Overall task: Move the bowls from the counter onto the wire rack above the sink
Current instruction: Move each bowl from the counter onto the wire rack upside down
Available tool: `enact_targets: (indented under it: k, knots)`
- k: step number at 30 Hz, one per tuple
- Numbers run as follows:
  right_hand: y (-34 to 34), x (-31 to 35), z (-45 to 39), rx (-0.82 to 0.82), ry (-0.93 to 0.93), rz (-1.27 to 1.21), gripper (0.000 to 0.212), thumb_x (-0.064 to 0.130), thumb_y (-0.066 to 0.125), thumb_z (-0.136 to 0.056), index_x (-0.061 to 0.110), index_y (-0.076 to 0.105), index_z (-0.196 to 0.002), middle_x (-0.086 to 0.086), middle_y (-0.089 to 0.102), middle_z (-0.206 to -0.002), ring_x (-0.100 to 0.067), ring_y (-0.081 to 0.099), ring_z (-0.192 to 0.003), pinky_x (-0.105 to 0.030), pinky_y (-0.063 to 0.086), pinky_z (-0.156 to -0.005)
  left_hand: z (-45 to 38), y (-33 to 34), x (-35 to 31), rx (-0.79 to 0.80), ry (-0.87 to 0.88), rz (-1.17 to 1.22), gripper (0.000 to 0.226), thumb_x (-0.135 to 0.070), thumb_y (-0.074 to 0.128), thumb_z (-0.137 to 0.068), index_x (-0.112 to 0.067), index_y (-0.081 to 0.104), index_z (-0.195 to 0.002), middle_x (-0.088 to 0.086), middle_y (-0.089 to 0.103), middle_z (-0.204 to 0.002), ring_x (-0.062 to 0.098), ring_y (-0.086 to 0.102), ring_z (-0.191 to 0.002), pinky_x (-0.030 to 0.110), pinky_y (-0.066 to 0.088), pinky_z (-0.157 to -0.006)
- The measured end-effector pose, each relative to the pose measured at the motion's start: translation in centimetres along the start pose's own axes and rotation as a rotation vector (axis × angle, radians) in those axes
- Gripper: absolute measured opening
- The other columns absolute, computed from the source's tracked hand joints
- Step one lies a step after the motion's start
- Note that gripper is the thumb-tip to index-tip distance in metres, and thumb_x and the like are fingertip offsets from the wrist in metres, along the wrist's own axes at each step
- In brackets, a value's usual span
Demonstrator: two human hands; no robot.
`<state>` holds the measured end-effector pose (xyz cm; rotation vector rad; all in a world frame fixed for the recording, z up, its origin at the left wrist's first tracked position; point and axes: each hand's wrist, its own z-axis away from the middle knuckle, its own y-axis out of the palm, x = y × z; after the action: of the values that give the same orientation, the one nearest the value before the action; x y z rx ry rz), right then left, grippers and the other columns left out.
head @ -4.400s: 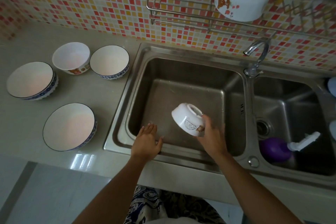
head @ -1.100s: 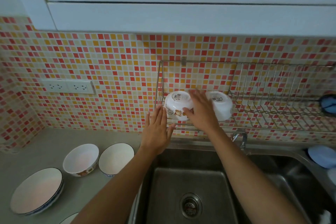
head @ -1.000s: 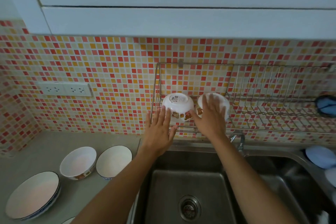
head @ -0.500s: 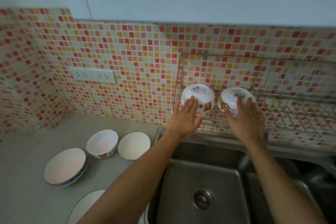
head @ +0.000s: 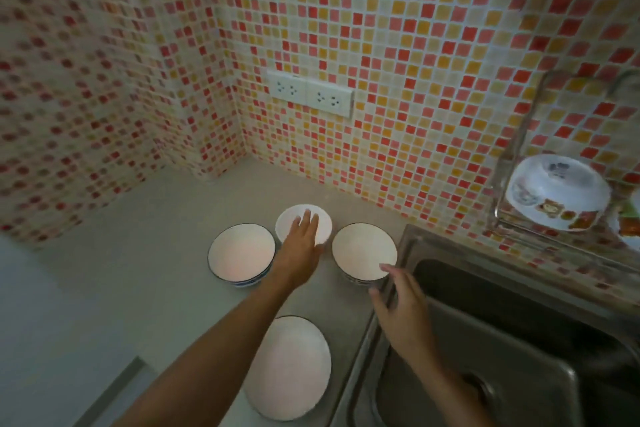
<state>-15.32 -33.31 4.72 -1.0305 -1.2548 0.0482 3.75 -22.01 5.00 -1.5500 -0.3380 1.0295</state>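
Several white bowls stand on the grey counter [head: 145,274]. My left hand [head: 301,244] reaches over the small white bowl [head: 320,218] at the back, fingers spread above its opening, holding nothing. A blue-rimmed bowl [head: 240,255] is to its left and another blue-rimmed bowl [head: 362,250] to its right. My right hand [head: 401,303] hovers open by the near rim of that right bowl, at the sink's edge. A wide shallow bowl [head: 291,367] lies nearest me. On the wire rack [head: 519,135] at the right a small patterned bowl [head: 557,192] rests upside down.
The steel sink [head: 502,340] fills the lower right, its rim running beside the right bowl. A double wall socket [head: 310,97] sits on the mosaic tile wall. The counter ends in a tiled corner at the back left.
Both hands have left the bowls on the rack and come down to the counter. The view has swung left and down; my left hand now hovers over the small bowl.
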Motion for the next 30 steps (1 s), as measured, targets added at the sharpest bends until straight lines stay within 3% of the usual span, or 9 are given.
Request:
enact_targets:
  k: [4,9,13,17,21,23,26,28,30]
  knots:
    - [5.7,3.3,-6.7,0.111,0.13,0.0,0.047,0.035,0.063,-0.091,0.024,0.049,-0.134,-0.001,0.058,-0.135,-0.019,0.06,-0.111,-0.028,0.051,-0.088,-4.6,-0.8,4.7,0.009,-0.105,0.007,0.064,-0.02,0.045,-0.099,-0.009,0.01,-0.15,0.013,0.004,-0.16,0.029,0.005,-0.147,0.043,0.022,-0.118]
    - [10.3,5.3,-13.2,0.199,0.219,0.121,0.054,0.033,0.061,-0.092,0.014,0.044,-0.14,-0.009,0.056,-0.137,-0.031,0.054,-0.122,-0.039,0.046,-0.097,-10.0,-0.3,8.3,0.094,-0.178,-0.011,0.06,-0.015,0.042,-0.099,-0.006,0.011,-0.15,0.018,0.005,-0.159,0.035,0.008,-0.146,0.045,0.021,-0.117]
    - [12.1,4.9,-15.8,0.27,0.301,0.191,0.059,0.027,0.058,-0.091,0.008,0.04,-0.144,-0.014,0.051,-0.141,-0.034,0.048,-0.128,-0.041,0.043,-0.1,-12.2,0.2,10.0,0.173,-0.254,-0.037,0.063,-0.012,0.044,-0.098,-0.005,0.009,-0.15,0.022,0.028,-0.15,0.04,0.036,-0.134,0.045,0.033,-0.108]
    - [12.6,4.5,-16.7,0.24,0.347,0.241,0.053,0.022,0.055,-0.09,0.006,0.044,-0.14,-0.015,0.053,-0.139,-0.035,0.048,-0.126,-0.038,0.042,-0.098,-13.4,0.6,10.5,0.219,-0.201,-0.117,0.041,-0.009,0.043,-0.096,0.0,0.034,-0.135,0.024,0.052,-0.13,0.038,0.052,-0.119,0.042,0.042,-0.097]
    - [12.6,5.0,-16.7,0.185,0.388,0.145,0.057,0.022,0.056,-0.087,0.008,0.045,-0.141,-0.014,0.052,-0.139,-0.034,0.047,-0.128,-0.039,0.042,-0.1,-13.5,-0.4,9.3,0.201,-0.149,-0.157,0.031,-0.002,0.045,-0.092,0.002,0.048,-0.122,0.023,0.056,-0.126,0.038,0.054,-0.116,0.04,0.043,-0.095]
    - [12.1,5.3,-16.4,0.068,0.327,0.095,0.056,0.024,0.06,-0.082,0.01,0.051,-0.135,-0.013,0.055,-0.131,-0.034,0.053,-0.119,-0.04,0.048,-0.094,-13.5,-1.7,8.6,0.156,-0.13,-0.141,0.03,-0.002,0.045,-0.091,0.002,0.051,-0.12,0.023,0.058,-0.123,0.038,0.056,-0.113,0.04,0.045,-0.094]
    - [10.3,5.8,-15.8,-0.093,0.283,-0.091,0.046,0.019,0.064,-0.085,0.012,0.055,-0.13,-0.008,0.055,-0.123,-0.03,0.056,-0.108,-0.035,0.048,-0.083,-13.3,-4.2,7.4,0.086,-0.065,-0.12,0.03,-0.003,0.047,-0.09,0.0,0.055,-0.119,0.023,0.06,-0.12,0.039,0.058,-0.109,0.041,0.046,-0.091]
    - [8.5,6.2,-15.0,-0.065,0.416,-0.453,0.045,0.017,0.063,-0.089,0.02,0.051,-0.132,-0.002,0.054,-0.123,-0.031,0.055,-0.112,-0.042,0.055,-0.081,-12.6,-5.6,6.0,0.051,-0.002,-0.123,0.03,-0.004,0.046,-0.091,0.0,0.055,-0.119,0.023,0.061,-0.119,0.039,0.058,-0.108,0.042,0.046,-0.089]
    - [6.4,6.4,-13.5,0.069,0.637,-0.921,0.043,0.014,0.061,-0.091,0.025,0.047,-0.13,-0.006,0.049,-0.126,-0.037,0.054,-0.115,-0.051,0.057,-0.083,-11.4,-6.6,4.1,0.028,0.04,-0.112,0.03,-0.004,0.046,-0.092,-0.001,0.056,-0.12,0.022,0.061,-0.118,0.038,0.059,-0.106,0.041,0.047,-0.087]
